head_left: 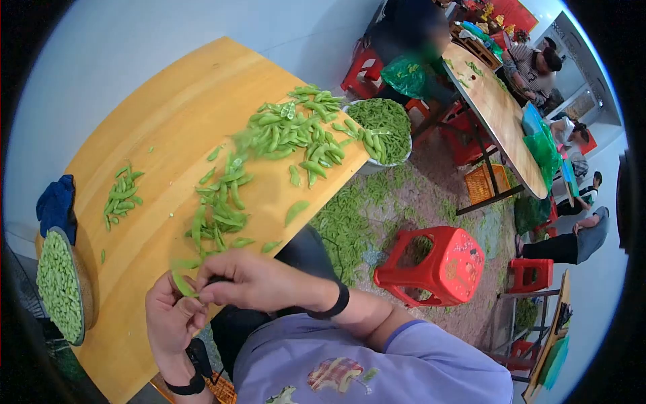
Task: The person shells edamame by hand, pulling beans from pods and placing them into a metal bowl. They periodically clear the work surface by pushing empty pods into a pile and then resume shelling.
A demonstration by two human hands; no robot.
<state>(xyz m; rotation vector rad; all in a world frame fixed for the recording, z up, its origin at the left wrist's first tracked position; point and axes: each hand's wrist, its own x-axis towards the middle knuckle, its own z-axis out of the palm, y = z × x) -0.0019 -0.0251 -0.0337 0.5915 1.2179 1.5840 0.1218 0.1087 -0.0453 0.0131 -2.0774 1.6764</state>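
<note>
Over the near edge of the yellow wooden table [145, 266], my two hands meet at a green edamame pod [182, 283]. My left hand [168, 315] pinches the pod between thumb and fingers. Closed as well, my right hand [245, 279] has its fingertips at the pod's lower end. A small dark item shows between its fingers, too little of it visible to name. Just beyond lies a loose heap of edamame pods [225, 215], joining a larger pile of pods [286, 131]. A smaller cluster of pods [122, 195] lies on the left.
A container of shelled beans [59, 286] stands at the left by a dark blue cloth [56, 205]. A pod-filled tub [383, 124] is past the table's far corner. Empty shells [346, 225] litter the floor around a red stool [441, 266]. People sit at another table [494, 111].
</note>
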